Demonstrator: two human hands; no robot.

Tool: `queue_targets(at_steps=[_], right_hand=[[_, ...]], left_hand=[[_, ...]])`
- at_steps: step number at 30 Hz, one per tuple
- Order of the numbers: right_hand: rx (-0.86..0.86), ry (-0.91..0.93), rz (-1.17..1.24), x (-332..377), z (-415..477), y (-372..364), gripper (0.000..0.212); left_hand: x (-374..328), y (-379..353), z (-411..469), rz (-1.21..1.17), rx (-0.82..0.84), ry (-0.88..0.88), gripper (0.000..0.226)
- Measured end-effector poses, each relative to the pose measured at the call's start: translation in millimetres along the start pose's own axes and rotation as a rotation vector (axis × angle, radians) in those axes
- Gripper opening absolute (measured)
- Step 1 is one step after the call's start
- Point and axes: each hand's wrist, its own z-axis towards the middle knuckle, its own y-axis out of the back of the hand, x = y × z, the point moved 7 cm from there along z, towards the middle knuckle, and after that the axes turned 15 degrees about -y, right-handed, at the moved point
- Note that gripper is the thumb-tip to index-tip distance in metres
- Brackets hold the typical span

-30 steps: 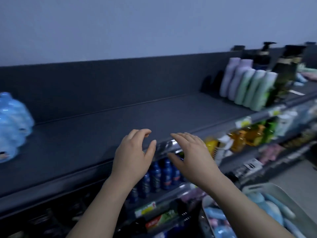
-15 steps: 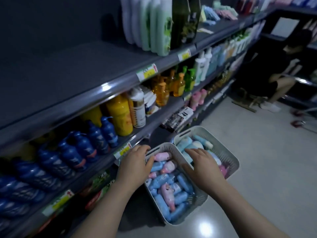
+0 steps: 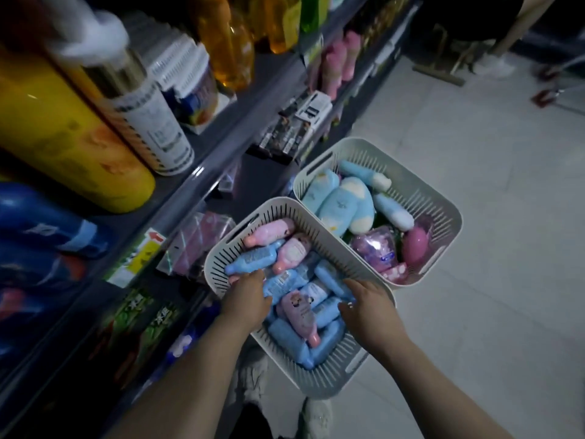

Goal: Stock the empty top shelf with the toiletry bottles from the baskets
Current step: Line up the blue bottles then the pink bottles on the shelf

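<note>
Half a second ago both hands were hovering over the rim of the near basket. Now they are reaching down inside it, and the view is sitting much lower, with the top shelf gone from sight.

The left hand is lying along the near basket's left side, its fingers bending down among the bottles. The right hand is coming in over the basket's right wall, fingers curling onto the blue pile. I cannot tell whether either hand is actually gripping a bottle.

A blue bottle is lying just beyond the left fingertips, against the near basket's left wall. Its long axis is running diagonally, with the cap pointing toward that wall.

A lilac bottle is lying in the middle of the near basket, between the two hands. Its long axis is running along the basket's length and its pink cap is pointing back toward the person.

The far basket is standing touching the near basket's far right side, holding larger blue and pink bottles. Both are resting on the floor.
</note>
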Motion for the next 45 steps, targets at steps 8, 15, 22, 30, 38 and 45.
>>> queue_targets(at_steps=[8,15,22,30,38,45], right_hand=[[0.035,-0.144,0.024,-26,55,-73,0.052],[0.014,-0.245,-0.001,-41,82,-103,0.055],[0.021,-0.327,-0.104,-46,110,-136,0.06],[-0.037,-0.351,-0.161,-42,118,-154,0.066],[0.037,-0.213,-0.15,-23,100,-124,0.054],[-0.026,-0.016,-0.052,28,41,-11,0.059]], left_hand=[[44,-76,66,0.029,0.109,0.107,0.058],[56,-99,83,-0.006,0.121,0.232,0.076],[55,-109,78,-0.066,0.273,0.18,0.049],[43,-72,72,-0.009,0.118,0.089,0.048],[33,-21,49,-0.239,-0.091,0.11,0.051],[7,52,-15,-0.379,-0.332,0.12,0.039]])
